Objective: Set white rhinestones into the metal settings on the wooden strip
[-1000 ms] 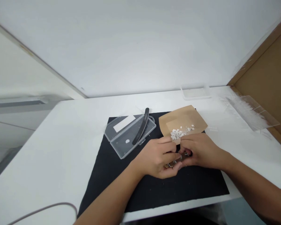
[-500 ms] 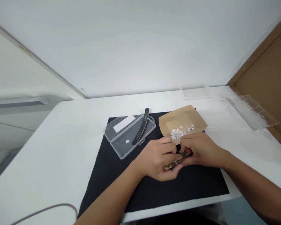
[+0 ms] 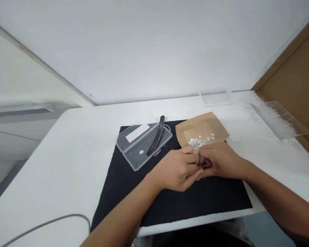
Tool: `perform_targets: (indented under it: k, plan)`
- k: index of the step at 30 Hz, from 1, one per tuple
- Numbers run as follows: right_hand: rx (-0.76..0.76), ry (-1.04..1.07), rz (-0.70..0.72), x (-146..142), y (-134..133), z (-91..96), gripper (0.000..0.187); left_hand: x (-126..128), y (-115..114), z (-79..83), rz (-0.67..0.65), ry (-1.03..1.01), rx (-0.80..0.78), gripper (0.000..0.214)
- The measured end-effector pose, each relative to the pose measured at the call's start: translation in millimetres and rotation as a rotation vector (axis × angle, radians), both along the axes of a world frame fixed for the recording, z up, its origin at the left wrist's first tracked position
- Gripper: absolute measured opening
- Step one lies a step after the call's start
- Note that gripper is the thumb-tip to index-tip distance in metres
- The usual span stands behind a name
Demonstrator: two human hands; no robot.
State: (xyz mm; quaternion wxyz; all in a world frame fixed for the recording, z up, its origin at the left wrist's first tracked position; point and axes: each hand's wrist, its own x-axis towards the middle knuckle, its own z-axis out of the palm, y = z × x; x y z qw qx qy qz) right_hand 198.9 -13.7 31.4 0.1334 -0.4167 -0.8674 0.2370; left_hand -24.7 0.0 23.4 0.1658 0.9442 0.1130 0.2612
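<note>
My left hand (image 3: 179, 168) and my right hand (image 3: 220, 160) meet over the black mat (image 3: 134, 195), fingers curled and pressed together. A small dark metal tool (image 3: 205, 165) peeks out between them; most of it is hidden by the fingers. Just beyond the fingertips lies a brown paper sheet (image 3: 201, 128) with a little heap of white chips (image 3: 200, 140). To the left on the mat sits an open clear plastic case (image 3: 141, 144) with a dark curved nail file (image 3: 157, 135) lying across it.
The mat lies on a white table (image 3: 67, 154). At the back right stand a clear tray (image 3: 216, 98) and a clear plastic rack of pale pieces (image 3: 275, 118) beside a brown board (image 3: 296, 79). A grey cable (image 3: 41, 224) curves at the near left.
Both hands have closed more tightly round the small tool, so its metal end that stuck out below my left hand is now hidden. The view shifted slightly.
</note>
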Motion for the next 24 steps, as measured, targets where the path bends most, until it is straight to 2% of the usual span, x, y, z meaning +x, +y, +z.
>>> perform_targets:
  k: [11, 17, 24]
  plan:
    - [-0.01, -0.098, -0.016, -2.2, -0.8, 3.8, 0.044, 0.9, -1.9, 1.7, 0.009, 0.004, 0.004, 0.025]
    - [-0.068, -0.102, -0.011, -2.8, -0.5, 8.1, 0.036, 1.5, -3.9, 1.1, 0.043, 0.014, -0.01, 0.027]
    - [-0.062, -0.101, -0.023, 0.4, -3.1, 4.7, 0.034, 3.1, -3.0, -7.3, 0.072, -0.106, 0.043, 0.023]
